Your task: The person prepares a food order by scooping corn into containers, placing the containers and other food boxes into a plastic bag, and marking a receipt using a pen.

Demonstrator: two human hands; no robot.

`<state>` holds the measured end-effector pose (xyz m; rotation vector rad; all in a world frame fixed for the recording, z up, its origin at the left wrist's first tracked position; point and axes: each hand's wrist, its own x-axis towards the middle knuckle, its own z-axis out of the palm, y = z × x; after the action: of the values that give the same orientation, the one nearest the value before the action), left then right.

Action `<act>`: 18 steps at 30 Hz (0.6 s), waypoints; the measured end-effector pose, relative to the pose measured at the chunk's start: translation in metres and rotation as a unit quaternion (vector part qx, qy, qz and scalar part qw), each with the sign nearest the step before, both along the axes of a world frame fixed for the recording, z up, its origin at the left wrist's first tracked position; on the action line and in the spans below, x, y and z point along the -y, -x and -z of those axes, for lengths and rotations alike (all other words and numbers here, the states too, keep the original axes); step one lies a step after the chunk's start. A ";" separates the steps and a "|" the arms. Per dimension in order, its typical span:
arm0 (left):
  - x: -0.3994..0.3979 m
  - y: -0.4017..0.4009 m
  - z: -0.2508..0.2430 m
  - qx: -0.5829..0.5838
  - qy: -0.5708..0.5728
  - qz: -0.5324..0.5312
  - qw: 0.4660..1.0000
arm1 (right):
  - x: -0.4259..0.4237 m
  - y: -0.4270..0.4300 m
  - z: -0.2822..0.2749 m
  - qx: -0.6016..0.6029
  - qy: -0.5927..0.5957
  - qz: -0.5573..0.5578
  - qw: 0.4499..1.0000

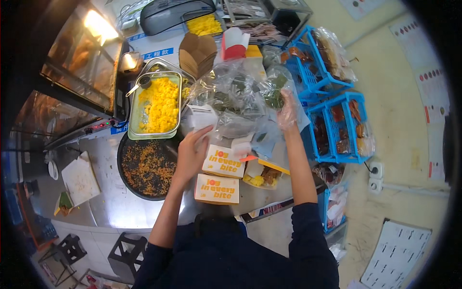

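Note:
My left hand [193,151] is at a white printed paper slip [202,119], beside a tray of chopped yellow food; whether it grips the slip is unclear. My right hand [288,110], in a clear plastic glove, holds a clear bag of green leaves [276,88]. Between the hands lie more clear plastic bags with dark green leaves [231,97]. Nearer to me are two closed printed cardboard boxes, one [223,162] behind the other [217,189]. To their right an open food box [261,175] holds yellow and brown food.
A glass tray [179,108] of yellow food, with a black scoop [145,82], overlaps a round black pan [148,169] of brown crumbs. A lit glass food cabinet [83,61] stands at left. Blue plastic baskets [339,128] line the right wall. A white cutting board [81,178] lies at left.

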<state>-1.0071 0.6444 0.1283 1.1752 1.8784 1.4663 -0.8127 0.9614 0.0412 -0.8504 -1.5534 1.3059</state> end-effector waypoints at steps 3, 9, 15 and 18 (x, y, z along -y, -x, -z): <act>-0.045 -0.014 0.004 -0.046 -0.032 -0.009 0.998 | 0.020 0.011 -0.022 -0.149 0.057 -0.057 0.986; -0.105 -0.044 -0.047 0.065 -0.045 0.046 0.996 | 0.099 -0.011 -0.086 -0.048 0.228 0.004 0.972; -0.067 -0.075 0.023 0.181 -0.051 -0.011 0.982 | 0.214 -0.022 -0.059 -0.071 0.214 -0.034 0.974; -0.042 -0.066 0.059 0.249 0.024 -0.178 0.952 | 0.240 -0.078 -0.020 0.278 0.195 -0.033 0.940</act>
<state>-0.9410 0.6860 0.0696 0.3893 1.8001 1.6944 -0.7349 0.7211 0.0616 -1.5332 -1.7809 1.5348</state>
